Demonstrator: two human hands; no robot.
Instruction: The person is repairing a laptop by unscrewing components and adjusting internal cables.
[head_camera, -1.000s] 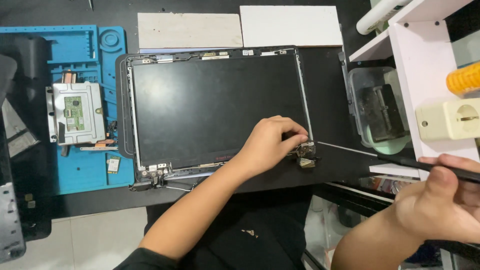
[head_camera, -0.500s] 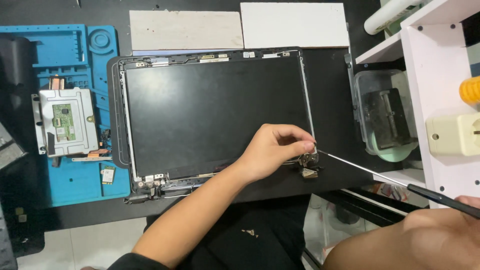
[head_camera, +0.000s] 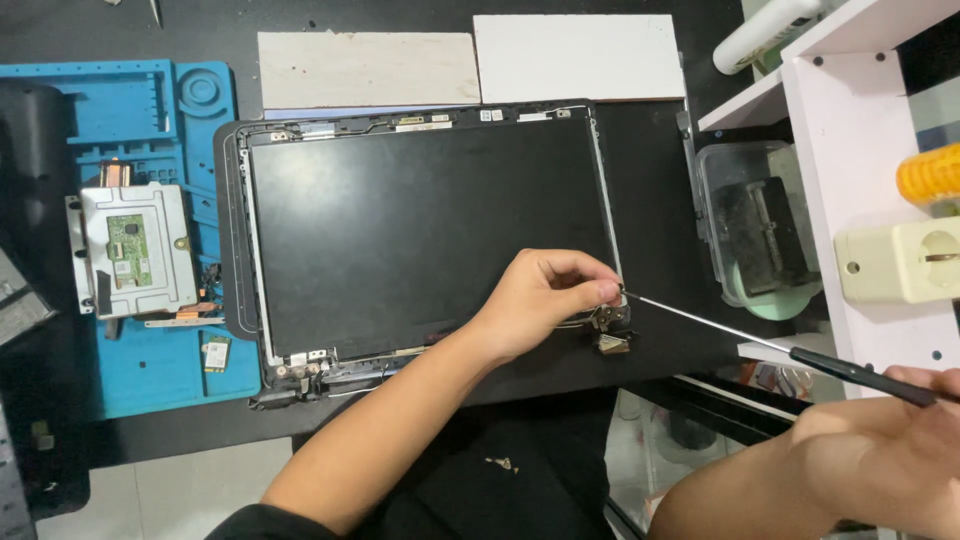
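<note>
A bare laptop screen panel (head_camera: 420, 230) lies flat in its dark lid frame on the black table. My left hand (head_camera: 545, 300) rests on the panel's lower right corner, fingertips pinched at the metal hinge (head_camera: 610, 330). My right hand (head_camera: 880, 450), at the lower right, grips the black handle of a long thin screwdriver (head_camera: 740, 335). Its shaft slants up and left, and the tip meets the frame right beside my left fingertips.
A blue work mat (head_camera: 150, 250) at the left carries a touchpad assembly (head_camera: 135, 250) and small parts. Two pale boards (head_camera: 470, 60) lie behind the panel. A white shelf unit (head_camera: 860, 150) with a socket block (head_camera: 900, 260) stands at the right, beside a clear container (head_camera: 760, 230).
My right hand brought the screwdriver in from the right until its tip reached the hinge corner. My left hand stayed on that corner. The view shifted slightly.
</note>
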